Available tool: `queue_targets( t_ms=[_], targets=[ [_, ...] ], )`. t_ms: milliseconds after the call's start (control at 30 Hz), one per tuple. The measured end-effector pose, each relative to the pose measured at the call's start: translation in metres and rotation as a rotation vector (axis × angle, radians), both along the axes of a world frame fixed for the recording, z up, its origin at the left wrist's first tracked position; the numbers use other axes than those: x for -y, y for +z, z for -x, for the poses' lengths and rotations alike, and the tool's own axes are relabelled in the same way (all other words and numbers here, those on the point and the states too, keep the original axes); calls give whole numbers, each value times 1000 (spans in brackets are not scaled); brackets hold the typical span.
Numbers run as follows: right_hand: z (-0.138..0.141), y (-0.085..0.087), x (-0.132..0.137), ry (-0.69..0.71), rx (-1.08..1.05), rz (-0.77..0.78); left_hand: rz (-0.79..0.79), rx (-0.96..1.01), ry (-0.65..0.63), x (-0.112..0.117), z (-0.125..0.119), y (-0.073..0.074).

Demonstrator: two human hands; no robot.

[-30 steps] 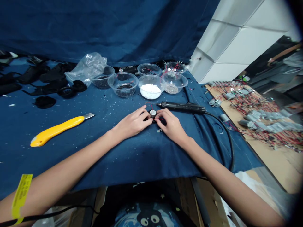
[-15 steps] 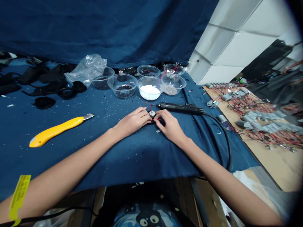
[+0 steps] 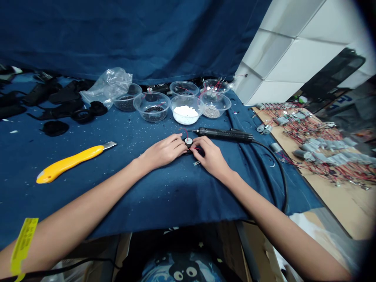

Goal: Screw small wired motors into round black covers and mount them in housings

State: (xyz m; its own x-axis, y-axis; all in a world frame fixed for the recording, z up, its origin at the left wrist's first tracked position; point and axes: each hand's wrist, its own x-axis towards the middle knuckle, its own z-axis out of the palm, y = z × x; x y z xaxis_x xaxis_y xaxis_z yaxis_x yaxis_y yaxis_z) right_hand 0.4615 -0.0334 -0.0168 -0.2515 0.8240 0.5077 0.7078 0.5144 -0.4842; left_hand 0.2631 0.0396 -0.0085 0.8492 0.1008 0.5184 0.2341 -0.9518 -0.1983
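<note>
Between my hands, on the blue cloth, is a small round black part [image 3: 188, 146] with a pale disc-shaped top, which looks like a motor in a housing. A thin red wire [image 3: 187, 134] sticks up from it. My left hand [image 3: 166, 150] grips the part from the left, fingers closed against its side. My right hand [image 3: 210, 156] pinches at its right edge, where another short red wire [image 3: 196, 148] shows by the fingertips. Fingers hide most of the lower housing. A small metal piece [image 3: 196, 163] lies just below my right fingertips.
A black electric screwdriver [image 3: 226, 134] with a cable lies beyond my right hand. Behind stand clear tubs, one of white pieces [image 3: 185, 113]. A yellow utility knife [image 3: 75, 159], blade out, lies left. Black parts [image 3: 55, 128] sit back left; wired motors [image 3: 317, 150] cover a board right.
Both hands stay around the round black part, which has shifted very slightly left. Nothing has been taken up or let go.
</note>
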Motion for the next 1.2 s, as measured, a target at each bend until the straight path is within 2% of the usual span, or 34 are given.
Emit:
queue_targets(
  t_ms=[433,600,733,900,1033,1200],
  targets=[
    [-1,2,0,0,11,29,280,78,15,0,4,-2],
    [0,2,1,-4,18,28,421,155,47,6,10,6],
    [2,4,2,-9,45,35,446,21,26,22,20,13],
    [3,6,4,-14,73,55,446,-123,101,37,27,5],
    [3,6,4,-16,79,46,409,-141,109,37,24,-1],
    [3,7,4,-20,93,48,433,-135,116,37,21,1]
  ],
)
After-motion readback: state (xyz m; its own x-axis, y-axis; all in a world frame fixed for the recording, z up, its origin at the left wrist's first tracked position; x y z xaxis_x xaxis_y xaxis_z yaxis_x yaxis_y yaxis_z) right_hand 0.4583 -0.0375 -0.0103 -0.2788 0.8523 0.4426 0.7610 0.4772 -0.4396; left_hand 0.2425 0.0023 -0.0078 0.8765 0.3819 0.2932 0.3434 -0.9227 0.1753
